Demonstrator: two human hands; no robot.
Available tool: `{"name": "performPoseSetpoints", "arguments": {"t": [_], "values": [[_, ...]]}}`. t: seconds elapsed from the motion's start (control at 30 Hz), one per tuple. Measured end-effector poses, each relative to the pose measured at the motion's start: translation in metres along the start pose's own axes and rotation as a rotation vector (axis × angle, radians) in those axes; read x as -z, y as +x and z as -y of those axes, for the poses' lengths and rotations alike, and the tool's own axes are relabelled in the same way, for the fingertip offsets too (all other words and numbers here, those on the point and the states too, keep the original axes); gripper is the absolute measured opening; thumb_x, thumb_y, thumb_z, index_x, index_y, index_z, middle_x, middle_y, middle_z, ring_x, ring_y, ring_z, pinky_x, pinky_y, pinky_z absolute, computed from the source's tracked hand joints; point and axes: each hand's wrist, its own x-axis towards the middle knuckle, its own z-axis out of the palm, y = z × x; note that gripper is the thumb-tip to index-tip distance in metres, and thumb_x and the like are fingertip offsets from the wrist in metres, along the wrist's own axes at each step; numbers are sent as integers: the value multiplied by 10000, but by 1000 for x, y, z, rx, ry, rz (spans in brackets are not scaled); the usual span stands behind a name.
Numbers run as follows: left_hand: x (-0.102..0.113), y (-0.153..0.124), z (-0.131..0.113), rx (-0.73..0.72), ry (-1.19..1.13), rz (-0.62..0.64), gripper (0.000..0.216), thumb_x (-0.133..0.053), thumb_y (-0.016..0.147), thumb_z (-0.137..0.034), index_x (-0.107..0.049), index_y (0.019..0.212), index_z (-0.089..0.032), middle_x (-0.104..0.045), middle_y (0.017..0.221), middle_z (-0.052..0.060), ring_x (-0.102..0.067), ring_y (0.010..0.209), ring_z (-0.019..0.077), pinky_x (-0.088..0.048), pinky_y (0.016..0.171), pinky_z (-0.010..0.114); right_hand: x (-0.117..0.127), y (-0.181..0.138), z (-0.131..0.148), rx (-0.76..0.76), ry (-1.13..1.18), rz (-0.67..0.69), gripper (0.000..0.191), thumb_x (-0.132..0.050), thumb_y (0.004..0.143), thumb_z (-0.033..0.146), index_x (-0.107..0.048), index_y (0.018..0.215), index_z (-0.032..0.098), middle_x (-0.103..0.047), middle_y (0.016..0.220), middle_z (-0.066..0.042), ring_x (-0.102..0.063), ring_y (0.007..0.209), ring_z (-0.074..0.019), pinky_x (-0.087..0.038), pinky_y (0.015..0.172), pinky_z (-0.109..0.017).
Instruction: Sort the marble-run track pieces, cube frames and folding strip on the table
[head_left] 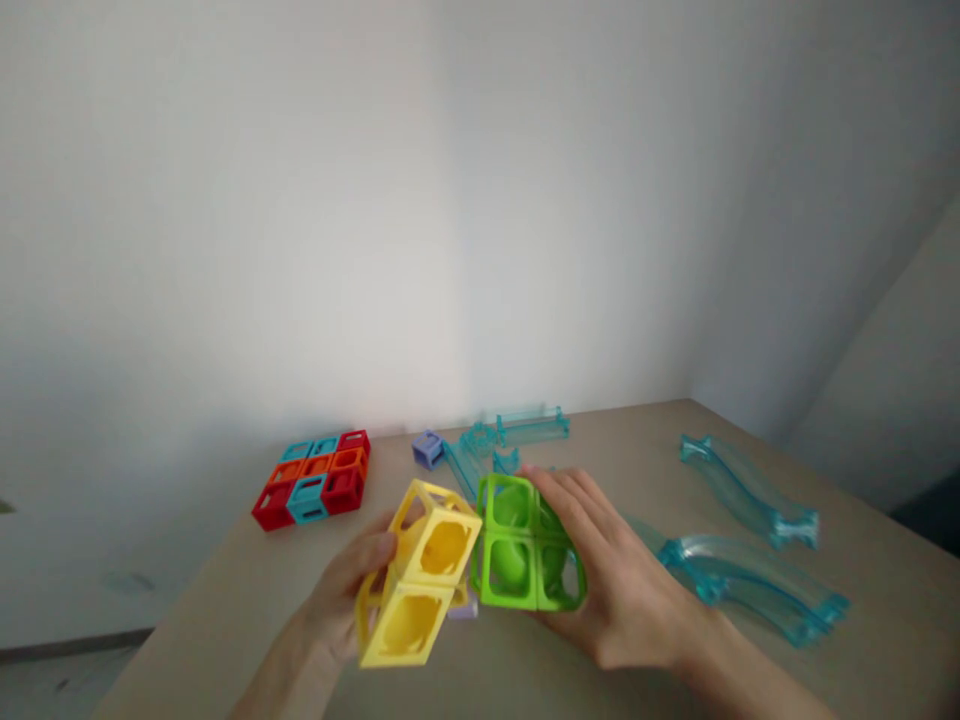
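Two hollow plastic cube pairs above the table's [862,690] near edge; left hand [341,590] fingers clamped on the yellow block [420,585], right hand [615,580] wrapped round the green block [517,545]; probably light, stiff, slick, so hold the frame edges.

Your left hand [346,590] grips the yellow block [418,574], two open-frame cubes stacked and tilted, its upper end leaning rightward. Just to its right, your right hand [609,580] wraps the green block [525,545], a cluster of hollow cubes with rounded insides, sitting upright. The two blocks nearly touch at their upper corners.
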Motion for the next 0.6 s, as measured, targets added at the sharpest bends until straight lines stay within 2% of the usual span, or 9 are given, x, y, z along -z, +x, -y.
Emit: {"name": "performPoseSetpoints", "arguments": {"t": [0.13,0.27,0.43,0.6], "values": [[-1,-1,-2,79,43,87,508,-822,643,-342,-686,1088,-137,-747,920,101,-714,726,196,-567,637,236,-7,-5,0,46,-7,10,983,-694,691,252,-135,1491,129,-408,1430,-188,-394,1292,-345,-262,1106,-530],[0,1,1,18,-18,91,493,-820,627,-346,-695,1056,-139,-747,877,91,-715,714,186,-564,615,211,-9,-8,-5,55,8,28,1011,-691,714,285,-80,1506,138,-390,1449,-188,-377,1319,-334,-206,1129,-533],[-4,3,6,4,-87,63,404,-800,653,-281,-713,1027,-154,-755,842,85,-720,698,187,-587,633,242,-11,-9,-8,50,8,6,1045,-706,711,332,-57,1509,148,-378,1451,-195,-372,1320,-337,-214,1124,-524],[-10,1,0,27,14,25,491,-839,608,-287,-715,1050,-112,-750,829,106,-708,651,172,-576,625,218,-13,-7,-6,103,40,-15,1057,-716,710,356,-56,1510,155,-409,1417,-200,-418,1288,-338,-241,1109,-515]]}}
